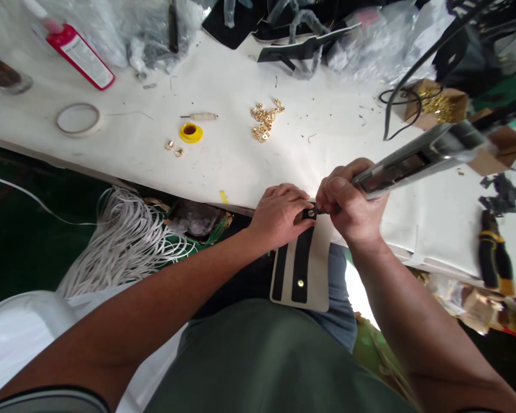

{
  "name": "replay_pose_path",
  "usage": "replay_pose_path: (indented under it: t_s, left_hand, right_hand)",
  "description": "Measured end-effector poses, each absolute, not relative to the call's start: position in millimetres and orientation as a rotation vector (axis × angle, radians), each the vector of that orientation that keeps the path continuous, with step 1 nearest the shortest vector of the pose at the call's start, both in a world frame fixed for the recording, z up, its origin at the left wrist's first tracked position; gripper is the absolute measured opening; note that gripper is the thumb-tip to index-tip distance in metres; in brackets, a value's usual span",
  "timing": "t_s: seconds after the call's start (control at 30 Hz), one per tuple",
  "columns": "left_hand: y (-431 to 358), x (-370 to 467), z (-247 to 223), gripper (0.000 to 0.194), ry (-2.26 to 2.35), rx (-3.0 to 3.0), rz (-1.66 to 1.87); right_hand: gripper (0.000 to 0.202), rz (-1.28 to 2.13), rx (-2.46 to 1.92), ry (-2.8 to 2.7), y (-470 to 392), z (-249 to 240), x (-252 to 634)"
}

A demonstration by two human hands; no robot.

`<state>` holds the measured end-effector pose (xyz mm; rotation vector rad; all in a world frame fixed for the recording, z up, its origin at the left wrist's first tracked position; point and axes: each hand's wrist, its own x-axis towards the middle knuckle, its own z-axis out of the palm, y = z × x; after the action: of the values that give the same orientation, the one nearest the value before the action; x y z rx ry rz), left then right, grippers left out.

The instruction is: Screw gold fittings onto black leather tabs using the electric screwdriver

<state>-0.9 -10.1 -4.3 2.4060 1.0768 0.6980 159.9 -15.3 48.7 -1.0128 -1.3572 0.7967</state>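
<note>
Panel (321, 269) overhangs the table (223, 166) edge, two dark strips on it: long strip (301, 255), side strip (279, 275). Upper end is held down by left hand (281, 215), thumb and fingers placed around top stud (311, 213). Driver (395, 169) is gripped firmly in right hand (352, 201), tip near that stud. Bottom stud (300, 283) looks already fitted; whether top stud is fully seated can't be told. Side strip's lower end is bare. Gold fittings (264, 121) are left loose, unattached.
</note>
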Motion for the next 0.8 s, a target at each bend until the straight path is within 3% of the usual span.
replay_pose_path:
  t_s: [0.37,0.6,0.8]
  left_hand:
    - [-9.4,-0.5,-4.5,0.022,1.074,2.386,0.678]
    - [-10.7,-2.8,-5.3,0.033,1.101,2.417,0.679]
    - [-10.5,4.1,-7.8,0.023,1.057,2.359,0.694]
  right_hand:
    - [0.044,0.753,-1.052,-1.399,-14.9,44.5,163.1]
    - [0.056,0.718,-1.082,-1.427,-12.1,47.7,160.7]
    - [0.044,0.747,-1.08,-1.374,-17.0,47.4,162.8]
